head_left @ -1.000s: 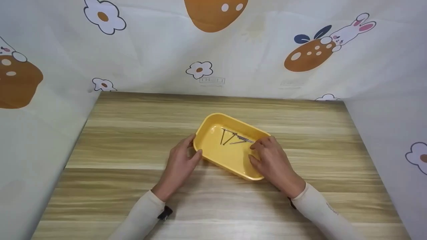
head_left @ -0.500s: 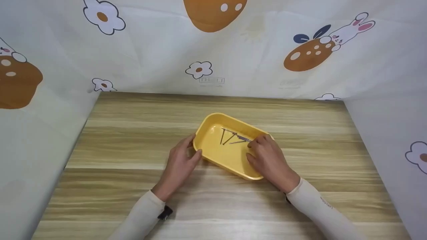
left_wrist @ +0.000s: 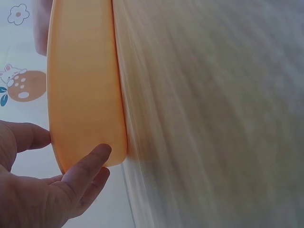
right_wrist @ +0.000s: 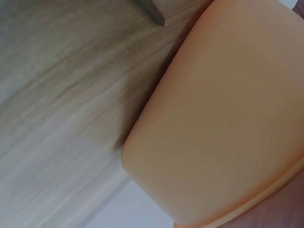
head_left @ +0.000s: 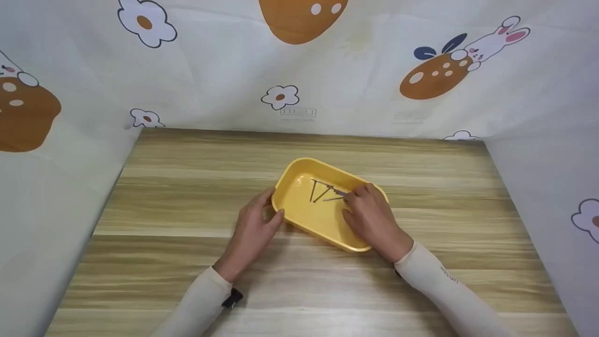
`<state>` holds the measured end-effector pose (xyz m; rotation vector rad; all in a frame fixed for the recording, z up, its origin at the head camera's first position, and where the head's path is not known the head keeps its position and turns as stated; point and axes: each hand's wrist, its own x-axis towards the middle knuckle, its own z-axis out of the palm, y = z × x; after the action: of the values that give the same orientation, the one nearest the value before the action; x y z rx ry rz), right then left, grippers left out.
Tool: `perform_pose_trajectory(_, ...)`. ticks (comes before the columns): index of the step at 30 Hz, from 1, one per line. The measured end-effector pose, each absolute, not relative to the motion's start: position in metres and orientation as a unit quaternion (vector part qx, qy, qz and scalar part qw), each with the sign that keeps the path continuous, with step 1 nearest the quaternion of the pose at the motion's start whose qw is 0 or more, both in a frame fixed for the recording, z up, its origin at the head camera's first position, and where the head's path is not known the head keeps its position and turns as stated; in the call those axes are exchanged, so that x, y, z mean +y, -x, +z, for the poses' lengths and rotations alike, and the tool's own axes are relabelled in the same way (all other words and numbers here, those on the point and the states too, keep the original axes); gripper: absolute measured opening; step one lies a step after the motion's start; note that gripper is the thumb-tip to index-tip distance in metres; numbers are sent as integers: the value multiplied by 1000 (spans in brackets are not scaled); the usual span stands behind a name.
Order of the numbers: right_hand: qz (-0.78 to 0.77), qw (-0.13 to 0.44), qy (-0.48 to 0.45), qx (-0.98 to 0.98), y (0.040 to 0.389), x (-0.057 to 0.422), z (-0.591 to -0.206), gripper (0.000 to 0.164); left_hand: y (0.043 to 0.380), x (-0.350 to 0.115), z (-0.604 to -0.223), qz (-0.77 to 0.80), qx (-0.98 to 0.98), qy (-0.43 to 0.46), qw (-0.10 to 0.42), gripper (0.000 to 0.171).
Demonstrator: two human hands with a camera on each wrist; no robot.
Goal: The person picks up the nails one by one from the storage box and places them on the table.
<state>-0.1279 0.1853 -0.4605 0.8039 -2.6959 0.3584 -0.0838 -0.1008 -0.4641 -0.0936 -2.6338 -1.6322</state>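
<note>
A yellow rectangular plastic tray [head_left: 323,220] sits at a slant in the middle of the wooden table. Several thin dark nails [head_left: 321,192] lie loosely inside, towards its far wall. My left hand [head_left: 250,231] holds the left corner, thumb and fingers spread around the outer wall; the left wrist view shows its fingertips [left_wrist: 103,149] against the yellow side. My right hand [head_left: 374,220] reaches over the right end into the tray. Its bent fingers touch the right ends of the nails, the thumb apart from them. What lies under those fingers is hidden.
The wood-grain table [head_left: 187,187] surrounds the tray. A pale patterned sheet [head_left: 215,70] rises behind and at both sides. In the right wrist view a dark pointed thing [right_wrist: 151,12] shows at the top edge, its kind unclear.
My right hand has moved a little left and away from me inside the tray, closer over the nails. The left hand and the tray have stayed in place.
</note>
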Motion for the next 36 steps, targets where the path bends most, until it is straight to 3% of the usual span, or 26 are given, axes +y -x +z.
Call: perform_pose_trajectory(36, 89, 106, -265, -954, 137, 166, -460, 6, 86, -101, -468, -529, -847, 33, 36, 59)
